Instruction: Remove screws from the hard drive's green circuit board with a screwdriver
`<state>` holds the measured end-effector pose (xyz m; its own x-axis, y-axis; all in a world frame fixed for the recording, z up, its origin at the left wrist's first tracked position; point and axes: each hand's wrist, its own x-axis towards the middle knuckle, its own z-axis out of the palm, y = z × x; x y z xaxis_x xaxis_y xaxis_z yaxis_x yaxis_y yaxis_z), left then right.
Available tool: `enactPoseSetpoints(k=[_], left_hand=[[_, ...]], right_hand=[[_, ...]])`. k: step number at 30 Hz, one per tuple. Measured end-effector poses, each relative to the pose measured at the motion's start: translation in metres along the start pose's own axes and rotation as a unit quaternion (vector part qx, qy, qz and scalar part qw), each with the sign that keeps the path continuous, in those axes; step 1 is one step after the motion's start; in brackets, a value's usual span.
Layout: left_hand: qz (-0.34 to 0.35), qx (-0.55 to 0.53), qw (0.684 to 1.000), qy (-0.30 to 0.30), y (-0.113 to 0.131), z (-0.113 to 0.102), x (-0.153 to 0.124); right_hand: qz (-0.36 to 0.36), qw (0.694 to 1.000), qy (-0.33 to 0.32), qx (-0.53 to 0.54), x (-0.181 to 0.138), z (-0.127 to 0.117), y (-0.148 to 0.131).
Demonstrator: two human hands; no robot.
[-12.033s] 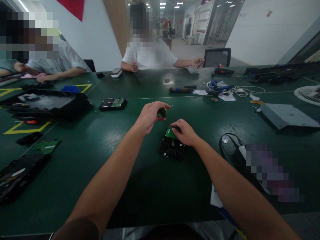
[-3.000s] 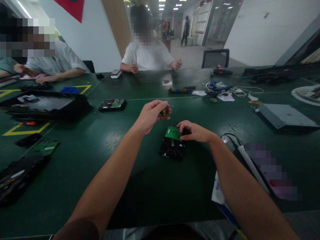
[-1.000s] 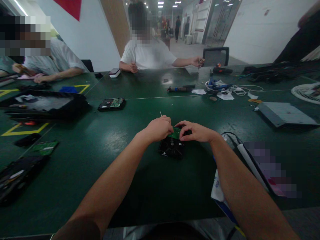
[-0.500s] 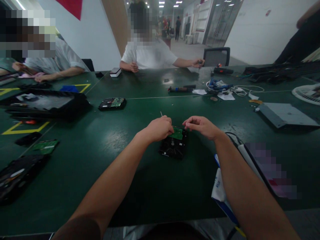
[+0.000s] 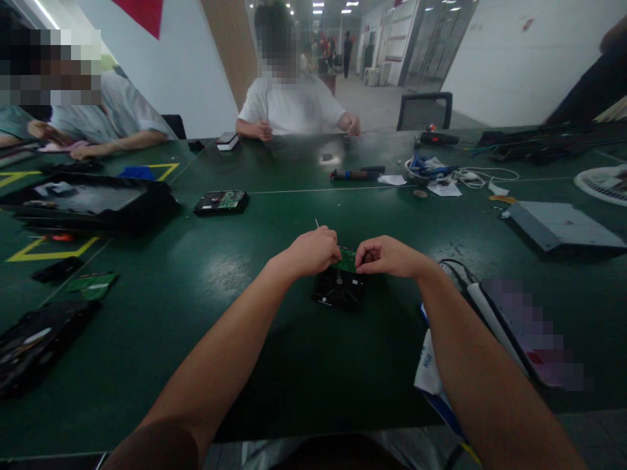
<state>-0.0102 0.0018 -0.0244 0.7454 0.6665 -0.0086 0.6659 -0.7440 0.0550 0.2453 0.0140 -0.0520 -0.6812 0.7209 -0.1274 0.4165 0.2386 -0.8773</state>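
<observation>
A black hard drive [image 5: 337, 290] lies on the dark green table [image 5: 274, 352] in front of me, its green circuit board [image 5: 347, 260] facing up. My left hand [image 5: 311, 251] is closed at the board's left edge and holds a small screwdriver, whose thin metal tip [image 5: 316, 223] sticks up behind the knuckles. My right hand [image 5: 386, 256] is pinched shut at the board's right edge, fingertips touching it. What the right fingers hold is hidden.
A second hard drive [image 5: 221, 202] lies further left, with black trays [image 5: 88, 202] and a loose green board [image 5: 93, 285] beyond. Cables and paper [image 5: 441, 176], a grey panel [image 5: 558, 225] and a black cable [image 5: 455, 281] are on the right. Two other people sit across the table.
Earlier my left hand held the screwdriver upright above the board. It has dropped to the board's left edge. My right hand lifted briefly, then came back down pinched at the right edge.
</observation>
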Motion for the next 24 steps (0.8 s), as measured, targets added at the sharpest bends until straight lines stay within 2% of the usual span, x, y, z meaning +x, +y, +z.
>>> enactPoseSetpoints(k=[7,15,18,24], left_hand=[[0.0,-0.009,1.0,-0.003,0.0,-0.001,0.0],[0.006,-0.013,1.0,-0.003,-0.003,0.001,0.0],[0.007,-0.014,1.0,0.003,-0.003,0.002,0.0],[0.008,-0.015,1.0,0.009,-0.003,0.003,0.0]], right_hand=[[-0.007,0.998,-0.006,-0.056,0.001,0.001,-0.002],[0.001,0.999,0.041,0.013,0.002,-0.002,0.007],[0.008,0.999,0.037,0.017,0.002,-0.002,0.009],[-0.003,0.999,0.021,-0.045,0.002,0.003,0.0]])
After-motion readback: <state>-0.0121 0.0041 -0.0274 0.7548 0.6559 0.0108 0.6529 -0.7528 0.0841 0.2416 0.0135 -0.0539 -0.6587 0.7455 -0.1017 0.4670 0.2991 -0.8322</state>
